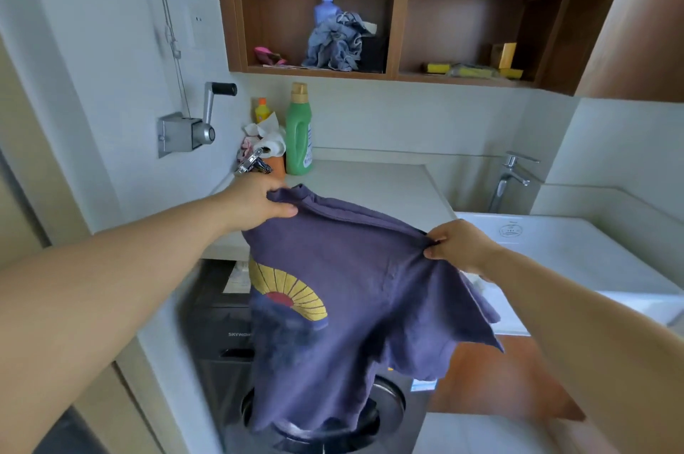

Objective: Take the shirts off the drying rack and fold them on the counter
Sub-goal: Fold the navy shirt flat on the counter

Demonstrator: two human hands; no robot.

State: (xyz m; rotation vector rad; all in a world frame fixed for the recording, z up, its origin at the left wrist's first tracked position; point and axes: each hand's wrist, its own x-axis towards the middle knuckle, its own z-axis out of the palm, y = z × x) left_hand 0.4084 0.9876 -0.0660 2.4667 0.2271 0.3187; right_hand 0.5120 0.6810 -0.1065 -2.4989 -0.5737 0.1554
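Right now I have the purple shirt (344,290) held up in the air in front of the counter (374,187), stretched between both hands along its top edge. My left hand (255,204) pinches the cloth near the collar, thumb on top and fingers curled under the fabric. My right hand (459,244) pinches the other shoulder, fingertips closed tight on a fold of it. The shirt hangs down from that line, its yellow and red sun print (288,290) showing on the left half, and its hem drapes in front of the dark washing machine (218,339) below the counter. No part of the shirt lies flat on the countertop; its upper edge sits just over the front lip. At the back left of the counter stand a green detergent bottle (299,131), a small orange bottle (262,111) and a paper roll (272,144). To the right I see a white sink (555,242) with a chrome tap (512,176). Above, a wooden wall shelf (403,13) holds a crumpled blue cloth (335,44) and a pump bottle (325,2)
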